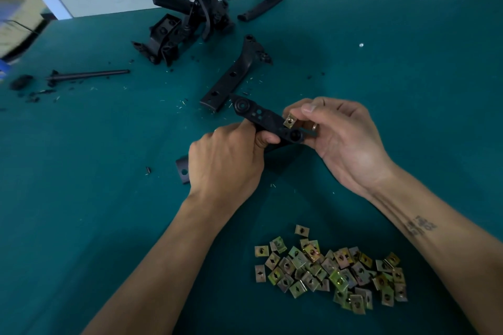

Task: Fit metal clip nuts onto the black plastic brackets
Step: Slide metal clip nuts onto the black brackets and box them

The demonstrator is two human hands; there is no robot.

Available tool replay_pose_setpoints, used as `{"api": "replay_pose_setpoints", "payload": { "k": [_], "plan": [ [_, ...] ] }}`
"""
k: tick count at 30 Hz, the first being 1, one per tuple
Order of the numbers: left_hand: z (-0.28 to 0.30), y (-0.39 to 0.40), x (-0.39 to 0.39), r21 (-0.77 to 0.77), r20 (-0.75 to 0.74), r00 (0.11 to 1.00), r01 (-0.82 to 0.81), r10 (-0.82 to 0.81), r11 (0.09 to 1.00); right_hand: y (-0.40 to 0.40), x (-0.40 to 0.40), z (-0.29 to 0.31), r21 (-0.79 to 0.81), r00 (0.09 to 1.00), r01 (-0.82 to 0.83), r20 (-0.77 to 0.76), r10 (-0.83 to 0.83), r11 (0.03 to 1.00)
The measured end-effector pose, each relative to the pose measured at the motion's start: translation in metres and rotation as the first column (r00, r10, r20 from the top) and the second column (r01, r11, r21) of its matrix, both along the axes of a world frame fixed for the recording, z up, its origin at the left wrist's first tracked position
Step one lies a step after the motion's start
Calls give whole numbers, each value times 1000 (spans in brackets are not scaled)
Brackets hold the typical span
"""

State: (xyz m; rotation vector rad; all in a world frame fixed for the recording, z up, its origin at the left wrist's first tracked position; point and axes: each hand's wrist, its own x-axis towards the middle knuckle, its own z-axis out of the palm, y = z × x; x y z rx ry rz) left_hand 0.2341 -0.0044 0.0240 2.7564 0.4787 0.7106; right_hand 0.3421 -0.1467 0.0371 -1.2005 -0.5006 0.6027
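Shiny clip nuts [330, 270] lie in a heap on the green tabletop [408, 90], closest of all. Just beyond the heap, the left hand [226, 163] grips a black bracket [265, 119] with its fingers curled tight around it. The right hand [344, 139] pinches one clip nut [290, 120] against the bracket's end. Beyond the heap lie another bracket [234, 76] and a pile of black parts [185, 22].

The left hand [226, 160] covers the middle of the held bracket [261, 117]. At the left edge a blurred box [16, 24] is cut off; the pile of brackets [187, 13] runs past the top.
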Motion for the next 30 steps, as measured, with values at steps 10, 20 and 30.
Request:
{"api": "replay_pose_setpoints", "payload": {
  "k": [10,20,30],
  "plan": [
    [0,0,-2,5,-30,999,-27,27,1000,1,-5,2,-3,1000,-15,13,15,1000],
    [-1,0,-2,-3,-56,997,-48,48,999,2,-4,-1,-21,999,-16,40,17,1000],
    [-2,1,-1,-2,33,997,-68,68,998,8,-20,-5,103,997,71,-49,-66,992]
  ]
}}
